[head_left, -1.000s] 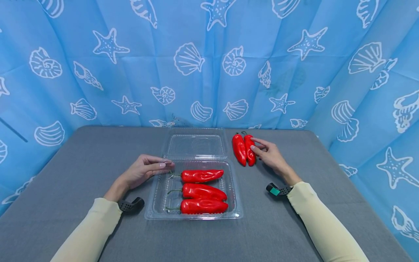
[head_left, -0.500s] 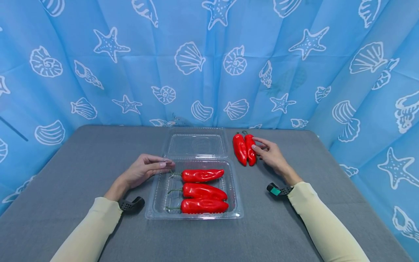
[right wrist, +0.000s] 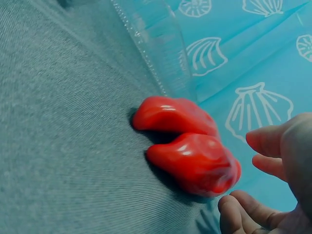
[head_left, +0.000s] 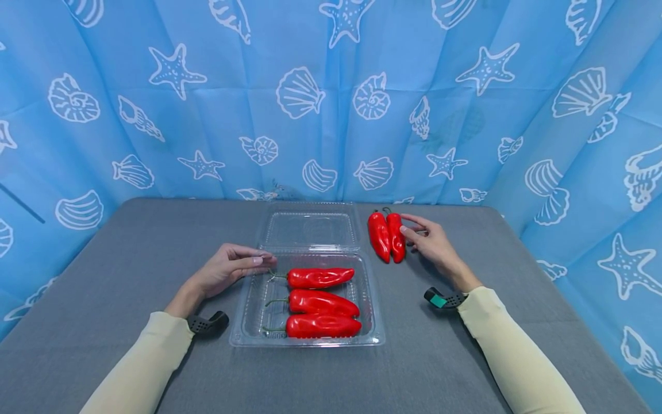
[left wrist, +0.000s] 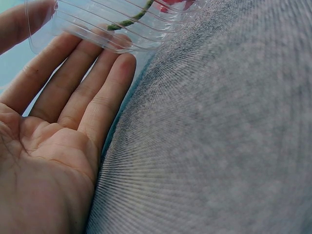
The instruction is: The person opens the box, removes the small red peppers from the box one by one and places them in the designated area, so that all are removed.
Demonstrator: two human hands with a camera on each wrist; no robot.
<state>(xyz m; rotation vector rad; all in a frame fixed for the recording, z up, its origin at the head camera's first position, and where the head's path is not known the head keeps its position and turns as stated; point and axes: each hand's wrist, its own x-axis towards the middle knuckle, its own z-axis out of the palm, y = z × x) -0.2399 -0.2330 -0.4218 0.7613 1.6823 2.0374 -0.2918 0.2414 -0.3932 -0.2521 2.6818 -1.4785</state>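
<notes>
A clear plastic clamshell container (head_left: pixel 305 340) lies open on the table, its lid (head_left: pixel 310 230) folded back behind. Three red peppers (head_left: pixel 323 326) with green stems lie crosswise in its base. My left hand (head_left: pixel 230 269) pinches the container's left rim, thumb on one side and fingers on the other; the left wrist view shows a green stem through the ribbed wall. Beyond the container's right side, two more red peppers (head_left: pixel 379 236) lie side by side, stems pointing away. Just right of the right-hand pepper (head_left: pixel 395 237), my right hand (head_left: pixel 431 244) has its thumb and fingers spread apart, holding nothing.
Grey cloth covers the table (head_left: pixel 310 379). A blue curtain (head_left: pixel 331 115) with white shells and starfish hangs along its back and right side. Black bands (head_left: pixel 207 323) sit on both wrists.
My right hand has drawn slightly to the right, its fingers coming off the right-hand pepper. The left hand, the container and the peppers in it stay as they were.
</notes>
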